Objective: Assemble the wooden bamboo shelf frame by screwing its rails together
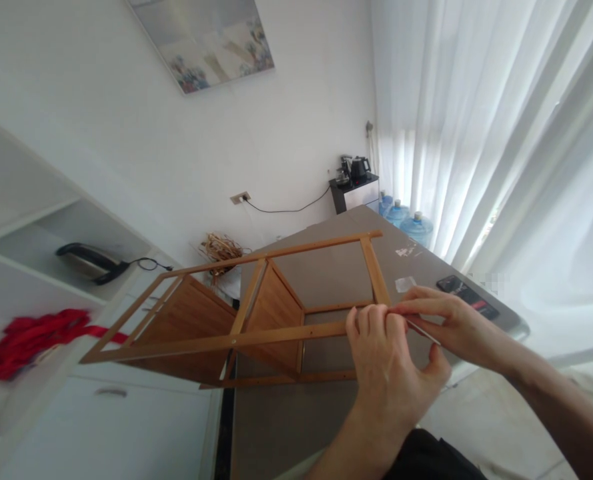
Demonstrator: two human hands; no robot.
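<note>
A brown wooden shelf frame [236,320] lies on its side across a grey table [326,267], with one end hanging past the table's left edge. My left hand [386,373] is wrapped round the frame's near rail at its right corner. My right hand [451,320] pinches a thin slender tool [421,328] with its fingers together, its tip at the same corner beside my left fingers. What the tool is cannot be made out.
A dark phone [466,297] and a small clear packet [405,284] lie on the table's right part. White shelving [36,227] at left holds a kettle [89,261] and red cloth [31,337]. Water bottles [409,223] stand by the white curtain [501,147].
</note>
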